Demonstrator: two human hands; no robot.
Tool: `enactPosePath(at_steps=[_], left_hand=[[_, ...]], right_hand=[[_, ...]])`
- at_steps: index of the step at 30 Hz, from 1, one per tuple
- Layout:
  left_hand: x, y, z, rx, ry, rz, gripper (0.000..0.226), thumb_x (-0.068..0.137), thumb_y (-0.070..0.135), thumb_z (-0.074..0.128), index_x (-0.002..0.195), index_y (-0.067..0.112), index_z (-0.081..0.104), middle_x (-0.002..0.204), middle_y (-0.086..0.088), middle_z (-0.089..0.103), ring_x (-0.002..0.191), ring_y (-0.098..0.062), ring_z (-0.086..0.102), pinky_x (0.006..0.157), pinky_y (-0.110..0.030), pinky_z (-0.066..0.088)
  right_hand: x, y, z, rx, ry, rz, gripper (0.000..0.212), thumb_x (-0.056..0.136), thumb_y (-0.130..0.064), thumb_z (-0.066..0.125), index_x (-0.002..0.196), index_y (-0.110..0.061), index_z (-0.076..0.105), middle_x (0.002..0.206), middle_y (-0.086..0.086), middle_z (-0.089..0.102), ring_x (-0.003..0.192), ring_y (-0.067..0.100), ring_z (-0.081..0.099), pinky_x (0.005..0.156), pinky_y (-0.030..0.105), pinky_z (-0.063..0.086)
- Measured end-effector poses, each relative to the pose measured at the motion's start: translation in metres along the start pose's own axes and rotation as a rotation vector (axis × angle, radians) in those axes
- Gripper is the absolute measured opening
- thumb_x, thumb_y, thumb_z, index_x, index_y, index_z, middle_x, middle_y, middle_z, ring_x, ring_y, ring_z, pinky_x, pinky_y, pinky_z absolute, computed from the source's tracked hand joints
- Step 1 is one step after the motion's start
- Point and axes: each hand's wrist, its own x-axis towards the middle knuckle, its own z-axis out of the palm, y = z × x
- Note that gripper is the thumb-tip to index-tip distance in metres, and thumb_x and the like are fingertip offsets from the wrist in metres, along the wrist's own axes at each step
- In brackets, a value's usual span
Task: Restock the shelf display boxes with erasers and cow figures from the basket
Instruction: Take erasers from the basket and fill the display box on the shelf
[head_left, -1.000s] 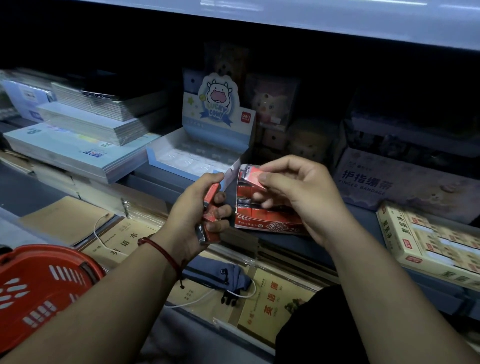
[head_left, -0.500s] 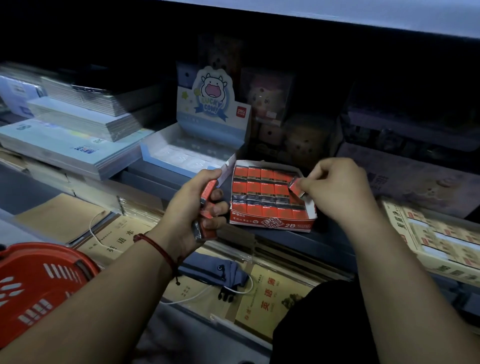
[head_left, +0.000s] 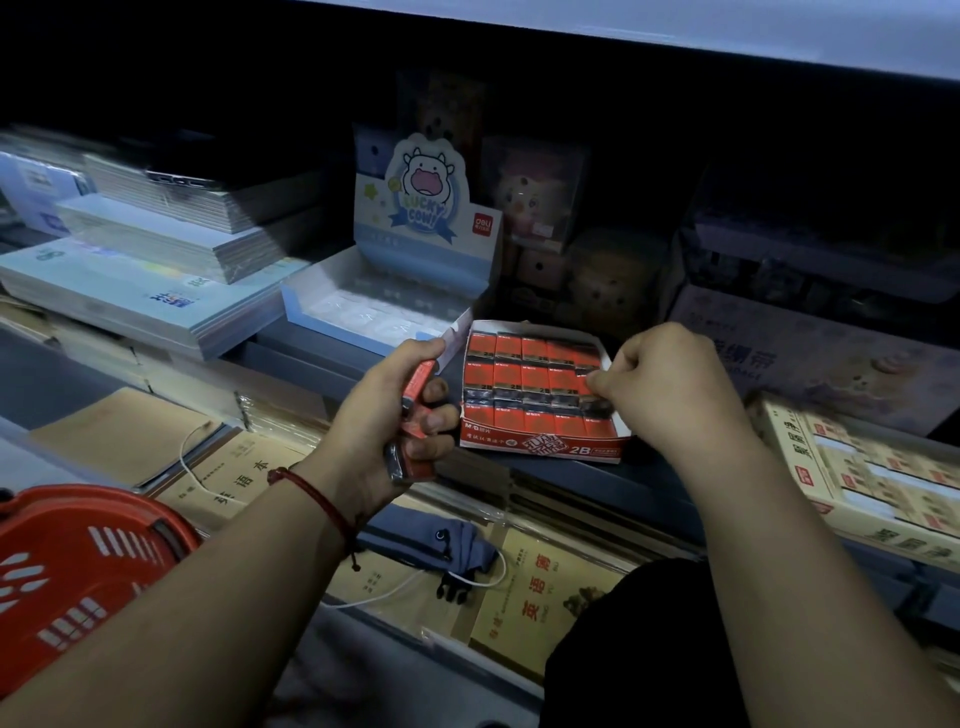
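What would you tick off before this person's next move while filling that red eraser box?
1. Left hand grips a stack of spare erasers: ok.
2. Red eraser box rests on the shelf ledge, open side up: ok.
3. Room left in the box: cannot tell; rows look nearly full.
4. Right hand, fingers curled, tips at the box's right column; eraser pinched or already seated: cannot tell.
5. Red basket close by, lower left: ok.
6. Lucky Cow display box open behind: ok.
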Motion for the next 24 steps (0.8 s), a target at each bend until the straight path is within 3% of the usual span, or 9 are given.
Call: enactPosePath(at_steps=[5, 9, 12, 14, 16, 21, 24], left_hand=[[-0.003, 0.001, 0.005, -0.061, 0.003, 0.008, 0.031, 0.09, 0.035, 0.069, 0.074, 0.016, 0.051, 0.063, 0.004, 0.044, 0.042, -0.006, 0.038, 0.03, -0.016, 0.028], [-0.003, 0.002, 0.001, -0.089, 0.021, -0.011, 0.032, 0.096, 0.037, 0.063, 0.076, 0.015, 0.051, 0.065, 0.003, 0.045, 0.044, -0.007, 0.037, 0.031, -0.015, 0.026], [-0.003, 0.002, 0.0, -0.029, 0.034, -0.027, 0.035, 0.096, 0.039, 0.063, 0.076, 0.013, 0.051, 0.063, -0.001, 0.043, 0.036, -0.007, 0.037, 0.028, -0.017, 0.028], [-0.001, 0.001, 0.0, 0.031, 0.039, 0.032, 0.031, 0.096, 0.037, 0.065, 0.089, 0.008, 0.056, 0.066, -0.002, 0.046, 0.037, -0.008, 0.039, 0.029, -0.017, 0.028], [0.0, 0.0, 0.003, 0.114, 0.058, 0.111, 0.029, 0.096, 0.037, 0.064, 0.106, 0.01, 0.06, 0.071, -0.005, 0.049, 0.04, -0.01, 0.039, 0.032, -0.016, 0.028], [-0.008, 0.003, 0.008, 0.113, 0.1, 0.129, 0.037, 0.102, 0.043, 0.053, 0.084, 0.011, 0.06, 0.063, -0.007, 0.047, 0.04, -0.012, 0.037, 0.033, -0.016, 0.024], [-0.009, 0.005, 0.007, 0.071, 0.035, 0.123, 0.052, 0.103, 0.054, 0.043, 0.083, 0.009, 0.06, 0.065, -0.01, 0.047, 0.042, -0.012, 0.039, 0.032, -0.015, 0.023]], right_hand=[[0.001, 0.0, 0.002, -0.056, -0.011, 0.022, 0.024, 0.088, -0.032, 0.073, 0.069, -0.02, 0.064, 0.082, 0.005, 0.069, 0.076, 0.028, 0.068, 0.069, 0.045, 0.061], [-0.002, -0.01, 0.005, -0.128, 0.086, -0.032, 0.013, 0.088, -0.025, 0.071, 0.094, -0.02, 0.06, 0.099, 0.003, 0.063, 0.087, 0.028, 0.064, 0.073, 0.042, 0.058], [-0.017, -0.037, 0.011, 0.152, 0.054, -0.296, 0.01, 0.089, -0.03, 0.072, 0.096, -0.028, 0.064, 0.092, -0.011, 0.054, 0.079, 0.002, 0.055, 0.066, 0.018, 0.047], [-0.031, -0.057, 0.02, 0.381, -0.071, -0.393, 0.011, 0.085, -0.035, 0.076, 0.091, -0.028, 0.069, 0.081, -0.009, 0.057, 0.065, -0.001, 0.052, 0.058, 0.01, 0.037], [-0.04, -0.07, 0.032, 0.519, -0.216, -0.391, 0.018, 0.083, -0.038, 0.079, 0.095, -0.026, 0.071, 0.073, -0.004, 0.063, 0.056, -0.001, 0.051, 0.058, 0.013, 0.039], [-0.04, -0.076, 0.041, 0.682, -0.34, -0.283, 0.021, 0.085, -0.022, 0.079, 0.103, -0.023, 0.068, 0.075, 0.003, 0.073, 0.063, 0.007, 0.069, 0.067, 0.031, 0.059], [-0.035, -0.07, 0.037, 0.783, -0.386, -0.223, 0.016, 0.089, -0.016, 0.075, 0.104, -0.02, 0.069, 0.077, 0.011, 0.075, 0.068, 0.019, 0.073, 0.068, 0.037, 0.058]])
